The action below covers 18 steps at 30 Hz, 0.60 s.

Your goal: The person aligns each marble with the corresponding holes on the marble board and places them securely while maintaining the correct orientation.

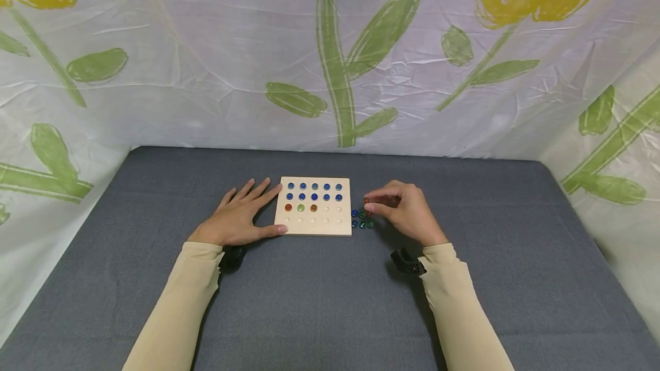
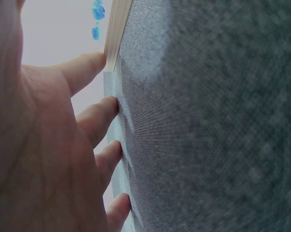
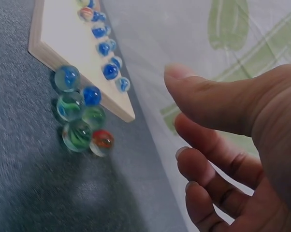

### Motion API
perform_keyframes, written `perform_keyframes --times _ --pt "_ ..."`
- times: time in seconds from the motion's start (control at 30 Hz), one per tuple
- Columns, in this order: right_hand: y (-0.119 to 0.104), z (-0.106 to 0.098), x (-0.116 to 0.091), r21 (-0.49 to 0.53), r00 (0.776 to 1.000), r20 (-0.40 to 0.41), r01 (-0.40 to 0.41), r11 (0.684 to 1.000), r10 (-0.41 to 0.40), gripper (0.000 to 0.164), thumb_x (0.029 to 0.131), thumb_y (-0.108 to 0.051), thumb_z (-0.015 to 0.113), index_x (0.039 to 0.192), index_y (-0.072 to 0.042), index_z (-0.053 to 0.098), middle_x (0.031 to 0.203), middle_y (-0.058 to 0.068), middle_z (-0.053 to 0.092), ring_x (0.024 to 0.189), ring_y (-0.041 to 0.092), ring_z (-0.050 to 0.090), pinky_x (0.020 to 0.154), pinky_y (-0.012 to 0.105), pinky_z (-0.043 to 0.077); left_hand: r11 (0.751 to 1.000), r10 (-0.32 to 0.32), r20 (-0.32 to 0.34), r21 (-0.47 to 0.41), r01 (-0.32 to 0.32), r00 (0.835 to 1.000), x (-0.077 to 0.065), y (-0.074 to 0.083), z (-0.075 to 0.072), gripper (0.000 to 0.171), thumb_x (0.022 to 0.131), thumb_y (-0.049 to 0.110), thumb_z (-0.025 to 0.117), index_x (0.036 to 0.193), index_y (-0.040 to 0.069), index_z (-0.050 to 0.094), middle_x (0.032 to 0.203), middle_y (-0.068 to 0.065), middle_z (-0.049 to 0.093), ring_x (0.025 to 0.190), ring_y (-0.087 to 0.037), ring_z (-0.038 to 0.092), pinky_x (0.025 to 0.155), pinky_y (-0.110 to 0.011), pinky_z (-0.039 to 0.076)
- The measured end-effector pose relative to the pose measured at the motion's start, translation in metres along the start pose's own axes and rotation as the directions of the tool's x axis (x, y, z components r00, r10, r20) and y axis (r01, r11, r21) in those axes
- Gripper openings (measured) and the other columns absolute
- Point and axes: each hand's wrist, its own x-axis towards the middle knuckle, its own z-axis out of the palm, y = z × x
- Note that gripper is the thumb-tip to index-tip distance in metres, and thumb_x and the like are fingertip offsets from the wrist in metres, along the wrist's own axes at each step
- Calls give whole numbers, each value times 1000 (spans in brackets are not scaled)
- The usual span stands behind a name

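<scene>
A pale wooden board (image 1: 319,228) with rows of shallow round hollows lies on the table. Blue marbles (image 1: 314,197) fill its two far rows; an orange marble (image 1: 288,207), a green marble (image 1: 301,208) and another orange marble (image 1: 314,208) sit in the third. My left hand (image 1: 234,219) is spread flat, thumb and index fingertip at the board's left edge. Thumb and index finger of my right hand (image 1: 404,208) pinch a red marble (image 1: 366,201) just beyond the board's right side; in the right wrist view the thumb (image 3: 208,99) hides it.
Loose blue and green marbles (image 3: 78,136) and one red marble (image 3: 102,142) cluster on the dark grey tablecloth (image 1: 319,302) against the board's right edge, below my right fingertips. A white curtain (image 1: 216,44) with printed flowers stands behind the table and at its sides.
</scene>
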Motion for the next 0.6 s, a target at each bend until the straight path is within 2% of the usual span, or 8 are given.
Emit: perform_keyframes --times 0.4,0.6 --pt "-11 13 -1 -17 1000 -8 3 1000 -3 16 86 -15 83 102 -12 83 85 -3 66 78 16 60 70 36 50 1000 -12 13 0 12 1000 0 0 1 100 86 72 64 163 21 25 169 -12 17 154 -41 7 119 -66 5" --pt "-19 16 3 -15 999 -17 38 999 -38 17 86 -16 84 102 -12 83 84 -3 66 77 15 60 69 36 51 1000 -10 3 -5 10 1000 -1 1 0 99 87 70 64 163 19 26 168 -14 19 154 -42 9 118 -67 6"
